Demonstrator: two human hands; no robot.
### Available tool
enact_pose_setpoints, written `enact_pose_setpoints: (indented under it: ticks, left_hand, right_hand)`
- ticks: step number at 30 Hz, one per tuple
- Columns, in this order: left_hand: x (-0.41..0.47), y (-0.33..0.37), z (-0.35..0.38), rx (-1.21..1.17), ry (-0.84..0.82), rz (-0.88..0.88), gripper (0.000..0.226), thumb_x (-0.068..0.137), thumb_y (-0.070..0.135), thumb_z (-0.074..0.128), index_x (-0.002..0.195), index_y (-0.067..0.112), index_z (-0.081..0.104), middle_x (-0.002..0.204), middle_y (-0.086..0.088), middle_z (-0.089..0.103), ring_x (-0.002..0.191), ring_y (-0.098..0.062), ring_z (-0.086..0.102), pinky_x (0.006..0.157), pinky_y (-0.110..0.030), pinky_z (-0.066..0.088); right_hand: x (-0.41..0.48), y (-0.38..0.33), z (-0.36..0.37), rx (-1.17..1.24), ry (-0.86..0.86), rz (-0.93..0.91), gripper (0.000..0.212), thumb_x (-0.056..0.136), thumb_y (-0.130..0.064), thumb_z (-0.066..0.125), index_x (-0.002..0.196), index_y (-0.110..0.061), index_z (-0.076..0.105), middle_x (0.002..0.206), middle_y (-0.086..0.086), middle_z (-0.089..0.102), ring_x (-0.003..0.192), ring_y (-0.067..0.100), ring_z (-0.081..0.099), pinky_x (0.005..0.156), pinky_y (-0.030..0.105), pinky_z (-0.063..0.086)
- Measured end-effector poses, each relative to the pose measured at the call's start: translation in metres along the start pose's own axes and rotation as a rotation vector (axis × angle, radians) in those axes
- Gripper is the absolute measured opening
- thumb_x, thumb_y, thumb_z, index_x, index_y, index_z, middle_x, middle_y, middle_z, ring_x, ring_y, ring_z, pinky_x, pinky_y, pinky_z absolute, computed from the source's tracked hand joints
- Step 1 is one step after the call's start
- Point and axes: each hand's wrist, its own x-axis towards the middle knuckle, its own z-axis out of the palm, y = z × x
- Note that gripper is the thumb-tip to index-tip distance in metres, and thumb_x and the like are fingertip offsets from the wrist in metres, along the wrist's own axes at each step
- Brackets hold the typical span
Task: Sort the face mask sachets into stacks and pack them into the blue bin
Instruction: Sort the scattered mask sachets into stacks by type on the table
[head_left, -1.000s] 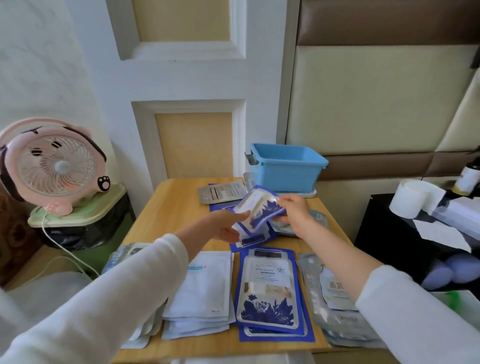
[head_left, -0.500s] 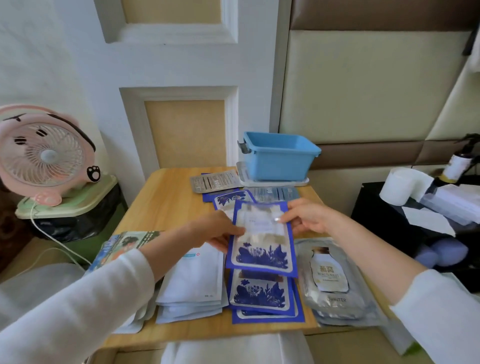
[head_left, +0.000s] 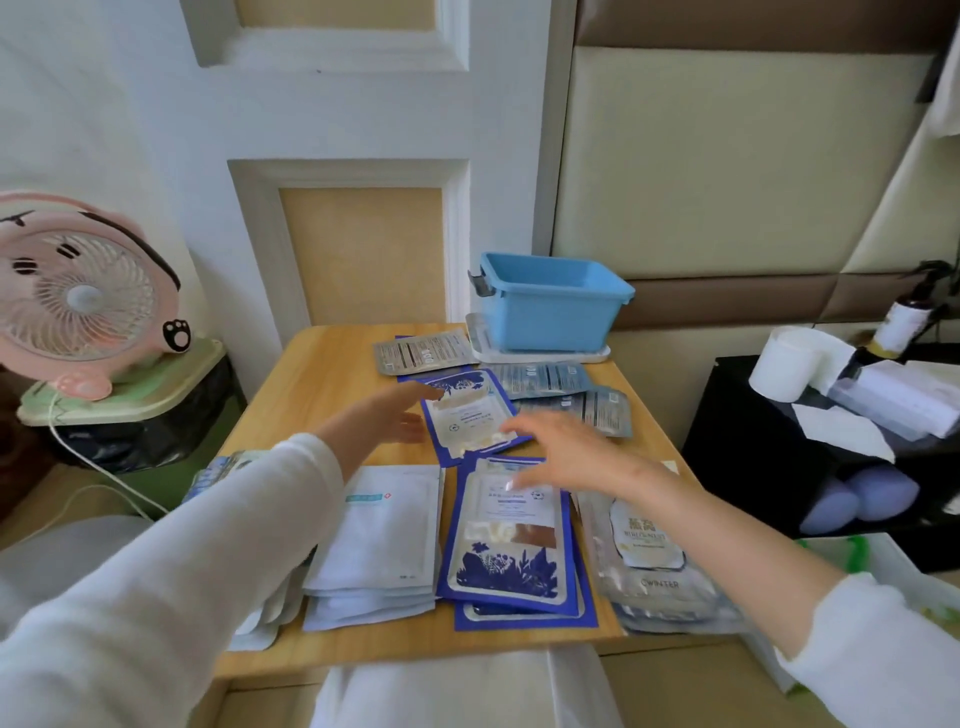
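Left hand (head_left: 382, 422) and right hand (head_left: 563, 454) reach with fingers loose, holding nothing, over flat, glossy, blue-edged rectangular sachets (head_left: 506, 535) on the smooth wooden surface (head_left: 311, 395).

Blue floral sachet (head_left: 511, 535) out of hands: was held in air by both, now flat on top of blue stack (head_left: 519, 618), on worktop side far from blue bin (head_left: 550, 304). Left hand (head_left: 387, 415) and right hand (head_left: 563, 454) let go, fingers now loose, empty. Both moved back toward bin, flanking loose blue sachet (head_left: 467, 415) lying just before it; contact unclear.
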Motion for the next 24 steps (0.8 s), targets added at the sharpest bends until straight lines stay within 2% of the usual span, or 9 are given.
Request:
enact_pose_setpoints:
  ticks: [3,7,10,13,16,18,21,23,24]
  left_hand:
    - [0.014,-0.001,0.008,-0.168,0.035,-0.080,0.034,0.086,0.007,0.062,0.113,0.006,0.041,0.094,-0.015,0.053,0.101,-0.030,0.057,0.096,-0.041,0.046]
    - [0.024,-0.001,0.022,0.066,0.126,-0.079,0.029,0.081,0.015,0.071,0.096,0.007,0.047,0.073,-0.007,0.045,0.063,-0.019,0.044,0.064,-0.028,0.041]
    - [0.036,0.001,0.029,0.161,0.157,0.030,0.023,0.080,0.007,0.071,0.097,0.005,0.055,0.092,-0.008,0.063,0.085,-0.027,0.063,0.066,-0.030,0.048]
    - [0.027,0.019,0.031,0.560,0.348,0.436,0.021,0.089,0.010,0.055,0.109,0.007,0.058,0.108,-0.013,0.065,0.099,-0.032,0.062,0.074,-0.036,0.048]
    - [-0.008,0.051,0.024,1.299,0.604,0.953,0.015,0.094,0.020,0.050,0.103,0.014,0.060,0.096,-0.007,0.067,0.092,-0.028,0.056,0.076,-0.033,0.032]
    - [-0.034,0.072,0.026,1.550,0.495,1.332,0.007,0.089,0.022,0.059,0.090,0.017,0.065,0.085,0.000,0.070,0.085,-0.023,0.055,0.077,-0.032,0.028]
    - [-0.064,0.080,0.038,1.569,0.294,1.895,0.007,0.073,0.014,0.068,0.071,0.018,0.064,0.066,0.003,0.065,0.073,-0.023,0.057,0.075,-0.033,0.035]
    - [-0.076,0.077,0.046,1.369,0.366,2.015,0.010,0.077,0.021,0.066,0.086,0.017,0.065,0.083,0.001,0.067,0.086,-0.023,0.054,0.083,-0.032,0.034]
    - [-0.081,0.072,0.047,1.251,0.449,1.935,0.029,0.076,0.028,0.067,0.102,0.015,0.063,0.102,-0.002,0.066,0.099,-0.022,0.051,0.090,-0.031,0.032]
  right_hand:
    - [-0.007,-0.007,0.020,-0.035,-0.309,-0.115,0.090,0.074,-0.044,0.074,0.147,-0.038,0.023,0.158,-0.011,0.011,0.145,0.011,0.009,0.116,0.035,0.012]
    - [-0.006,-0.001,0.034,-0.042,-0.380,-0.113,0.093,0.076,-0.041,0.074,0.149,-0.038,0.016,0.159,-0.011,-0.002,0.146,0.011,0.000,0.117,0.033,0.010]
    - [-0.005,-0.001,0.034,-0.084,-0.385,-0.111,0.092,0.076,-0.042,0.073,0.148,-0.037,0.017,0.159,-0.010,0.002,0.146,0.013,0.005,0.117,0.034,0.013]
    - [-0.007,-0.003,0.024,0.036,-0.249,-0.097,0.071,0.077,-0.039,0.073,0.140,-0.033,0.040,0.151,-0.009,0.034,0.137,0.012,0.033,0.115,0.035,0.026]
    - [-0.006,-0.009,-0.008,0.242,0.475,-0.090,0.044,0.083,-0.032,0.068,0.125,-0.025,0.057,0.128,-0.007,0.059,0.117,0.011,0.054,0.102,0.039,0.044]
    - [-0.001,-0.018,-0.033,0.047,0.859,-0.174,0.053,0.081,-0.032,0.069,0.129,-0.018,0.053,0.131,0.001,0.057,0.122,0.019,0.049,0.105,0.039,0.040]
    - [0.012,-0.033,-0.055,-0.263,0.697,-0.079,0.073,0.077,-0.039,0.071,0.139,-0.016,0.040,0.129,0.012,0.056,0.125,0.029,0.047,0.103,0.040,0.036]
    - [0.017,-0.034,-0.058,-0.095,0.532,0.062,0.040,0.082,-0.026,0.068,0.118,-0.014,0.057,0.104,0.013,0.067,0.102,0.029,0.060,0.075,0.032,0.043]
    - [0.018,-0.029,-0.058,0.122,0.501,0.084,0.022,0.082,-0.017,0.067,0.102,-0.011,0.064,0.095,0.013,0.068,0.092,0.027,0.063,0.069,0.029,0.042]
